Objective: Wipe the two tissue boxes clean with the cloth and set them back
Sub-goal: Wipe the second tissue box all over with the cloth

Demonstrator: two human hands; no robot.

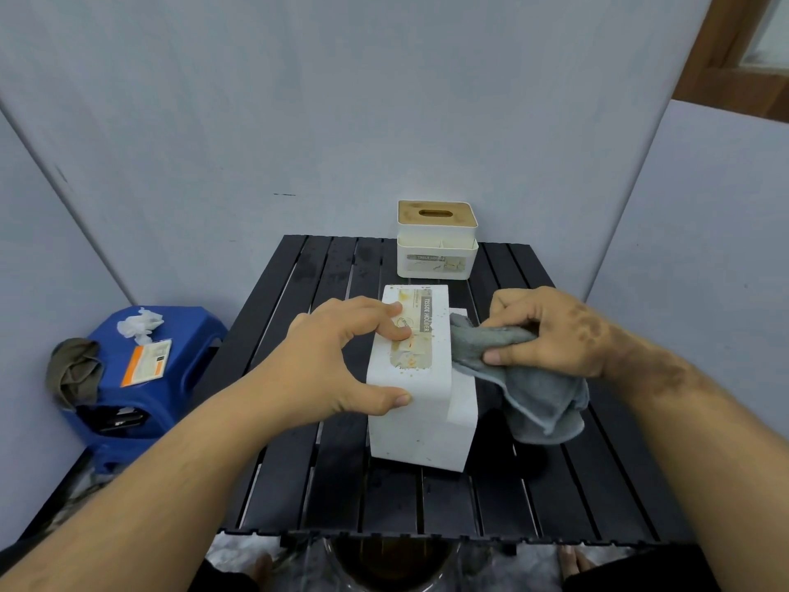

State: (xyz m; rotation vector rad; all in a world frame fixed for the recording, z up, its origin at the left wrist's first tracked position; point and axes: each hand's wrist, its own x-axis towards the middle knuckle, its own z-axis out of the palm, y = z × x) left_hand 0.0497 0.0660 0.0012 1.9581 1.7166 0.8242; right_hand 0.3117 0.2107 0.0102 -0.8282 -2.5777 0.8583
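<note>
Black slatted table point(299, 420), blue stool point(141, 378) alongside

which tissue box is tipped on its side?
The near tissue box, steadied by the left hand, label facing up. The far tissue box stands upright, wooden lid on top, untouched.

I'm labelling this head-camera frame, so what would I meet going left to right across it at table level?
Olive rag → blue stool → left hand → near tissue box → grey cloth → right hand.
</note>
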